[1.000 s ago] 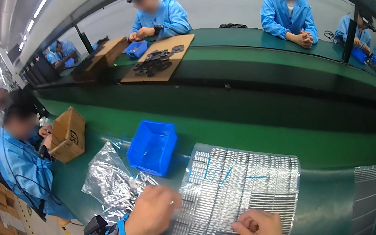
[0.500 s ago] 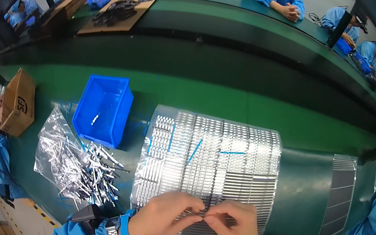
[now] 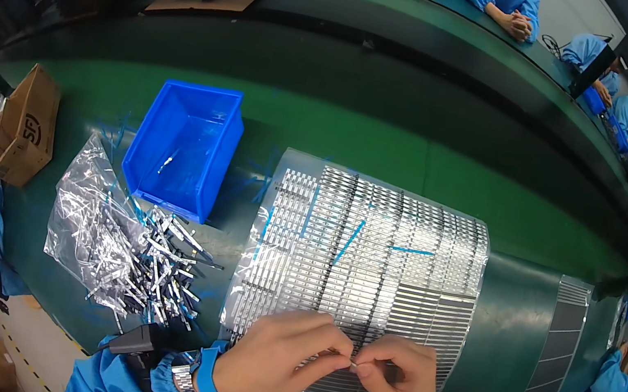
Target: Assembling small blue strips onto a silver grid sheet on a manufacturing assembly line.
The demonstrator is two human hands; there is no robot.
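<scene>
Over the lower middle of a sheet [image 3: 292,275] laid with rows of silvery strips, my two hands meet at the fingertips. My left hand [image 3: 285,357], with a blue band and a metal watch at the wrist, pinches something very small. My right hand [image 3: 404,377] pinches at the same spot, thumb against forefinger. What sits between the fingertips is mostly hidden and too small to name. Two thin blue strips lie loose on the sheet, one slanted [image 3: 349,243] and one nearly level [image 3: 412,251].
Left of the sheet, silvery strips [image 3: 167,271] spill from a clear plastic bag [image 3: 83,211]. Behind them stands a blue bin [image 3: 212,171]. A cardboard box [image 3: 28,127] is beside a person at the left. Another dark-panelled sheet [image 3: 554,348] lies to the right. Other people sit across the bench.
The view has shifted and tilted, so the bench things appear displaced. My hands remain together at the fingertips over the sheet, still pinching.
</scene>
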